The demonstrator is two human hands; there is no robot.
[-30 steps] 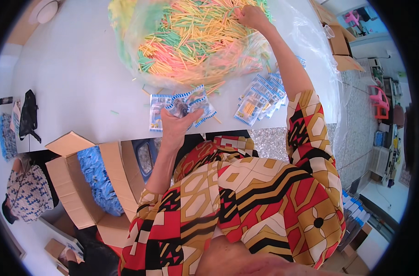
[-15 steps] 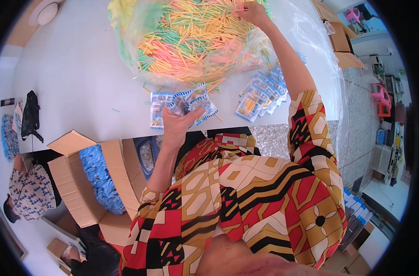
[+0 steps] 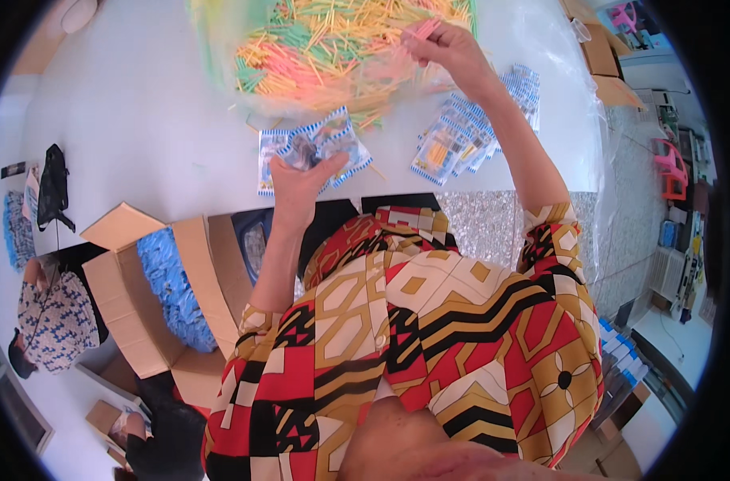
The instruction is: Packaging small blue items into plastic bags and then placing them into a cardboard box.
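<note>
My left hand (image 3: 299,186) is closed on small clear packets (image 3: 331,135) with blue striped ends, just above the near table edge. Pinched in the fingers of my right hand (image 3: 461,64) are a few thin pink sticks (image 3: 423,30). These are over the right side of a big heap of pink, yellow and green sticks (image 3: 325,60). The heap lies in a large clear plastic bag (image 3: 218,60) spread on the white table (image 3: 124,136). Beneath my right forearm, a fanned stack of similar packets (image 3: 446,143) rests on the table, the front one with yellow sticks showing.
Left of my body stands an open cardboard box (image 3: 124,301) full of blue packets (image 3: 172,284). One person in a patterned top (image 3: 60,321) is at the far left; another in dark clothes (image 3: 168,441) is lower down. A black bag (image 3: 54,188) lies on the table's left.
My right hand has drawn back from the heap toward me, carrying pink sticks. My left hand keeps its hold on the packets. The whole view has shifted slightly.
</note>
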